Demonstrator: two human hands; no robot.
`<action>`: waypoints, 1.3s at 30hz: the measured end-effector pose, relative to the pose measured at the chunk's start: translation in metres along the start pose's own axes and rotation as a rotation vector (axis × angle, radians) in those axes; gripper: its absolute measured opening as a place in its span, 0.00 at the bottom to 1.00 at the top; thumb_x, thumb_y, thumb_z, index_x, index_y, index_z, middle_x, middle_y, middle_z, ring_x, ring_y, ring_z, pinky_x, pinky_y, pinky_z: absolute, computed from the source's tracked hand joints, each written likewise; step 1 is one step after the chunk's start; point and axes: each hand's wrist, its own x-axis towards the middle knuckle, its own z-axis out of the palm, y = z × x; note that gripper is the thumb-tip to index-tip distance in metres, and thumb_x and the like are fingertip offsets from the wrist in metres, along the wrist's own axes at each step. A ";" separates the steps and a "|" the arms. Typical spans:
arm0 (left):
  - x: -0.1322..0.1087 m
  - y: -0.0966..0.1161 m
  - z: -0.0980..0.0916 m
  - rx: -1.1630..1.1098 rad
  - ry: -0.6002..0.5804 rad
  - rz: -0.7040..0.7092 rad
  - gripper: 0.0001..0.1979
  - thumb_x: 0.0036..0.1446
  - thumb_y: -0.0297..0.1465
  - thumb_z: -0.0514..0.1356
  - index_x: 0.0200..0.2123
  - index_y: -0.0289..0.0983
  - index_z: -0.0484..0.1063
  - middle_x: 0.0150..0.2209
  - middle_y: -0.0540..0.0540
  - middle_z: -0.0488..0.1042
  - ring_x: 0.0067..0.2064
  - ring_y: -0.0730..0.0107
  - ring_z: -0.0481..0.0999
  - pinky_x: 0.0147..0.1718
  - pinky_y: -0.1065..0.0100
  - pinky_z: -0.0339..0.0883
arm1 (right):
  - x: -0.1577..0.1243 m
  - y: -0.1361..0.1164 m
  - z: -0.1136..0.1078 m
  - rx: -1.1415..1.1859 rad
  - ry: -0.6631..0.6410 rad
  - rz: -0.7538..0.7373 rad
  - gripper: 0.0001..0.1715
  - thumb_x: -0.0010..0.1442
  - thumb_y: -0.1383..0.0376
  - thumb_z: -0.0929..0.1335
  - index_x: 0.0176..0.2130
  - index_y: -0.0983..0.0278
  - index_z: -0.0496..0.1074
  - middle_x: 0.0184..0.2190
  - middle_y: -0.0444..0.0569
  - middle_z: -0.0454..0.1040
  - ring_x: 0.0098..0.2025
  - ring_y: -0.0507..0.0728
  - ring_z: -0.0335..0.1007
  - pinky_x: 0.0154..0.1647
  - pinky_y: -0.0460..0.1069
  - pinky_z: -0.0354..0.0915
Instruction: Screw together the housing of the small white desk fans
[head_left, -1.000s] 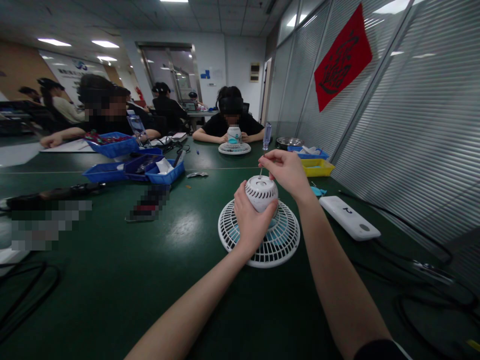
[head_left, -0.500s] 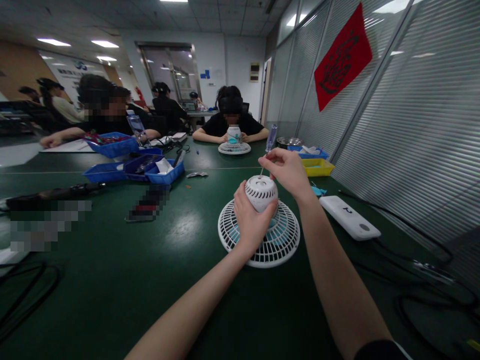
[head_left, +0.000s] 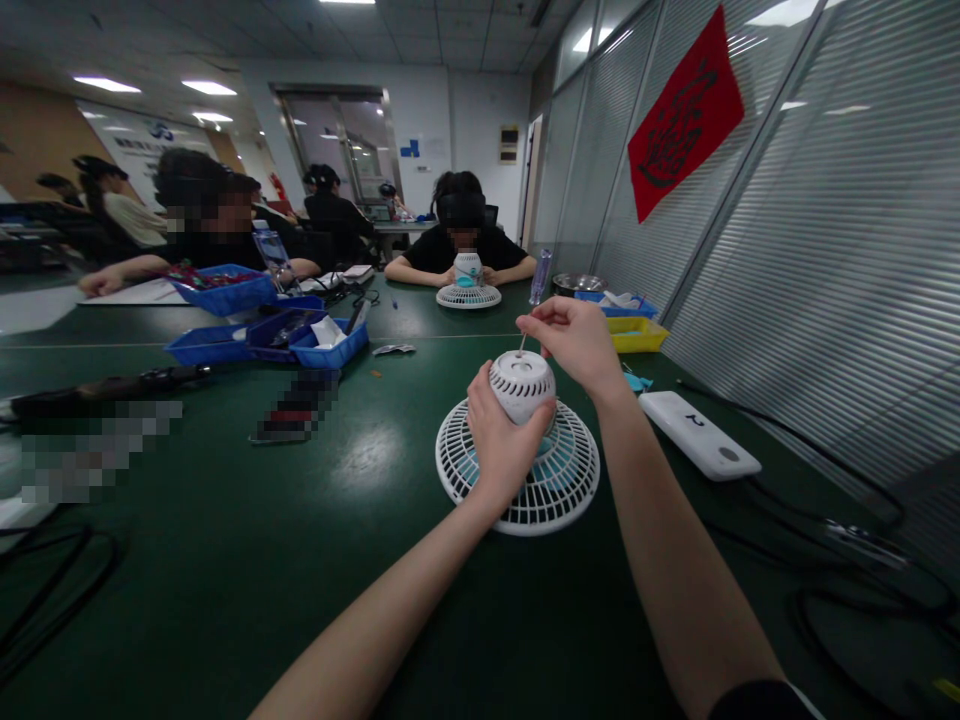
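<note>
A small white fan (head_left: 523,385) lies face down in front of me, its round grille (head_left: 559,505) flat on the table and its vented motor housing on top. Pale blue blades show through the grille bars. My left hand (head_left: 504,430) is wrapped around the near left side of the housing. With its fingers pinched, my right hand (head_left: 570,335) holds the shaft of a screwdriver (head_left: 541,277) just above the housing. The screwdriver's clear purplish handle points up, slightly tilted, and its tip enters a hole in the housing's top.
Blue bins (head_left: 334,345) holding parts stand at the back left; a yellow tray (head_left: 636,335) and a metal bowl (head_left: 579,284) are at the back right. A white power bank (head_left: 699,435) with cables lies right. A phone (head_left: 298,405) lies left. Across sits a person (head_left: 461,235) with another fan.
The screwdriver's handle has shifted very slightly in my right fingers. Both hands and the fan stay in nearly the same place.
</note>
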 end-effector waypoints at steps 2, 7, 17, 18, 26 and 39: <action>0.000 0.000 0.000 -0.003 -0.001 -0.001 0.38 0.46 0.35 0.67 0.60 0.39 0.57 0.60 0.37 0.64 0.65 0.48 0.63 0.65 0.47 0.54 | 0.000 0.000 0.000 0.000 0.004 0.007 0.16 0.53 0.56 0.75 0.28 0.66 0.72 0.26 0.49 0.76 0.24 0.50 0.66 0.21 0.46 0.59; 0.000 0.001 -0.001 -0.014 -0.001 -0.005 0.38 0.46 0.35 0.67 0.60 0.39 0.57 0.59 0.36 0.64 0.65 0.47 0.63 0.65 0.46 0.54 | 0.000 -0.002 0.000 -0.003 -0.004 0.029 0.14 0.53 0.59 0.75 0.28 0.66 0.72 0.26 0.48 0.76 0.22 0.49 0.64 0.22 0.47 0.60; 0.000 0.002 -0.001 -0.015 -0.005 -0.010 0.38 0.46 0.35 0.67 0.59 0.41 0.57 0.60 0.37 0.64 0.65 0.47 0.62 0.65 0.45 0.54 | 0.000 -0.002 0.000 -0.009 -0.010 0.020 0.12 0.54 0.60 0.74 0.28 0.66 0.73 0.27 0.48 0.76 0.23 0.49 0.65 0.22 0.46 0.59; 0.000 0.002 -0.001 -0.014 -0.006 -0.012 0.38 0.46 0.35 0.67 0.59 0.41 0.57 0.60 0.37 0.64 0.65 0.47 0.63 0.65 0.46 0.54 | 0.000 -0.001 0.000 -0.012 -0.012 0.019 0.12 0.54 0.60 0.74 0.29 0.66 0.73 0.28 0.48 0.76 0.23 0.49 0.64 0.22 0.46 0.60; 0.000 0.001 -0.001 0.001 -0.004 -0.012 0.38 0.46 0.35 0.67 0.60 0.40 0.56 0.60 0.37 0.64 0.65 0.47 0.63 0.65 0.46 0.54 | 0.000 0.002 0.000 -0.022 -0.002 0.008 0.13 0.54 0.58 0.73 0.29 0.65 0.73 0.27 0.49 0.77 0.23 0.50 0.65 0.22 0.46 0.60; 0.000 0.003 -0.001 -0.001 -0.009 -0.015 0.38 0.46 0.34 0.67 0.60 0.39 0.56 0.60 0.36 0.64 0.65 0.48 0.63 0.65 0.46 0.54 | 0.000 -0.002 -0.001 0.017 -0.056 0.019 0.08 0.58 0.67 0.70 0.28 0.68 0.75 0.28 0.50 0.79 0.18 0.46 0.60 0.22 0.46 0.60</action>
